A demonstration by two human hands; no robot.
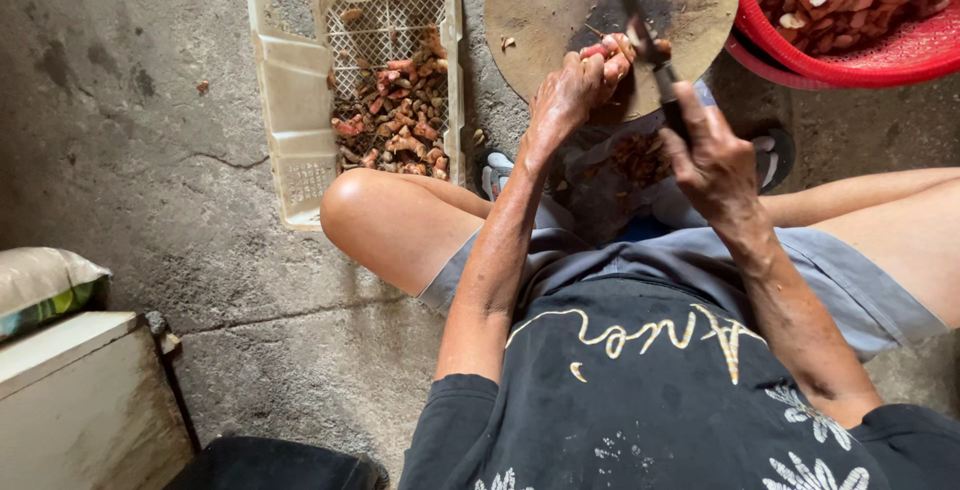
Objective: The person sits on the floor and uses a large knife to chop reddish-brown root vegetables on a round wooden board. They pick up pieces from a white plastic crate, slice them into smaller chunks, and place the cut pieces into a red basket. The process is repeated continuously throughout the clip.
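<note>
My left hand (572, 95) presses a small pinkish root piece (612, 50) down on a round wooden chopping board (540, 5) on the floor. My right hand (712, 155) grips the dark handle of a knife (640, 20) whose blade points away over the board, its edge at the root piece. I sit low with bare knees spread either side of the board.
A white plastic crate (295, 100) lies tilted at the left with several pinkish roots (400, 115) inside. A red plastic basket (880, 55) of cut root pieces stands at the top right. Concrete floor all around; a white box (80, 400) at the bottom left.
</note>
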